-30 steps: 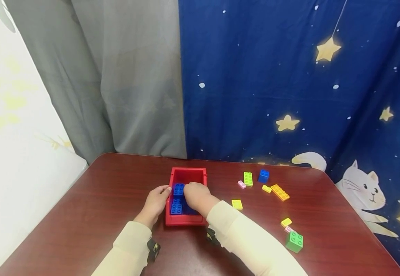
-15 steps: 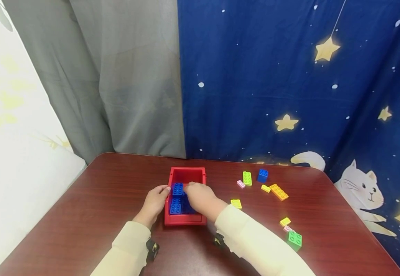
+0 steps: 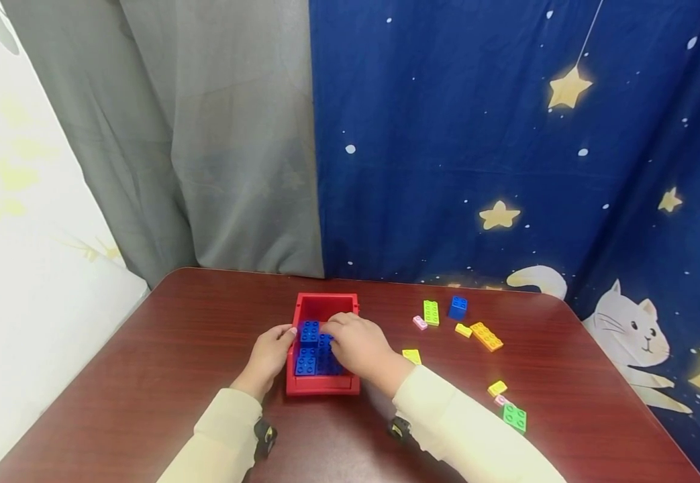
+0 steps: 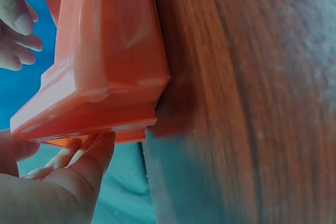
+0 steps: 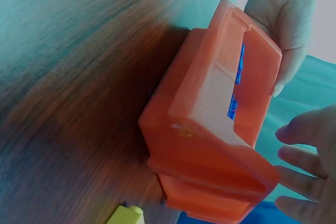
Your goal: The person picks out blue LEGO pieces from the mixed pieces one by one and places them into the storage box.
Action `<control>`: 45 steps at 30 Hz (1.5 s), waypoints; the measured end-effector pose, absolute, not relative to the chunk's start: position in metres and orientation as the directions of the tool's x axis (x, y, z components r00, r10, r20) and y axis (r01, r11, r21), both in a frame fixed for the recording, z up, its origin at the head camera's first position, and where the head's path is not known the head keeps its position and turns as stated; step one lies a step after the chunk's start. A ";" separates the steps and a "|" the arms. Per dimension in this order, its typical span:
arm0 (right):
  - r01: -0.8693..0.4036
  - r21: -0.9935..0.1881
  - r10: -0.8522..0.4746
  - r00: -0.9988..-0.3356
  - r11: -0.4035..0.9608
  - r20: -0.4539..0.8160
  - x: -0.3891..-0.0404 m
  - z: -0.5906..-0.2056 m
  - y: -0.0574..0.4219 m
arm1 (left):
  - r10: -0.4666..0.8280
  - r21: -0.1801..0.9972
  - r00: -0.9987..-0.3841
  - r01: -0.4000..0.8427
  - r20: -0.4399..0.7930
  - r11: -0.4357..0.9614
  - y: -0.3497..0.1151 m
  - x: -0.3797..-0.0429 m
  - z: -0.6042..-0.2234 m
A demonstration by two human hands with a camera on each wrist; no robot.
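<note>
A red plastic box [image 3: 322, 386] sits on the table, with several blue building bricks [image 3: 309, 330] inside toward its near part. My left hand [image 3: 268, 360] grips the box's left wall, thumb over the rim and fingers outside; the left wrist view shows that hand [image 4: 63, 182] on the red wall [image 4: 121, 51]. Over the box's right side hovers my right hand [image 3: 364, 350], hiding part of the rim. In the right wrist view its loosely spread fingers [image 5: 304, 184] hold nothing beside the box [image 5: 178, 114].
Loose toy bricks lie right of the box: a lime one [image 3: 431, 312], a blue one [image 3: 458, 308], an orange one [image 3: 486, 337], a green one [image 3: 514, 417], and small yellow and pink pieces [image 3: 419, 323]. Curtains hang behind the brown table [image 3: 144, 376].
My right hand has lifted and drawn back to the right from inside the box, its fingers loosening. More blue studs show where it was. The left hand keeps its grip on the box.
</note>
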State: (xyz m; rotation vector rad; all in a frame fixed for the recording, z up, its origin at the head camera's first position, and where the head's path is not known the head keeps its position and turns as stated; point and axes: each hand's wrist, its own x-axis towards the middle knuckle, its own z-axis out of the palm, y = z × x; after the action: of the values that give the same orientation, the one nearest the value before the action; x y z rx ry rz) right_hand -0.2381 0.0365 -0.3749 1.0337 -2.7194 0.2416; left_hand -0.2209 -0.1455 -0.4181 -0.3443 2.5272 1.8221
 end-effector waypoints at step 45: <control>-0.444 -0.090 -0.362 -0.818 0.892 0.448 -0.285 -0.369 0.155 | -0.181 0.929 -0.970 -0.210 -0.160 0.304 -0.146 -0.217 -0.418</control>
State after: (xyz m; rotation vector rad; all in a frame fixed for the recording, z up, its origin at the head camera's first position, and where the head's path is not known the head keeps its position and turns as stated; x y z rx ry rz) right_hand -0.2848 0.1552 -0.3685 0.5889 -2.6306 0.2653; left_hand -0.2175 -0.1455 -0.4178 -0.3769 2.5166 1.7989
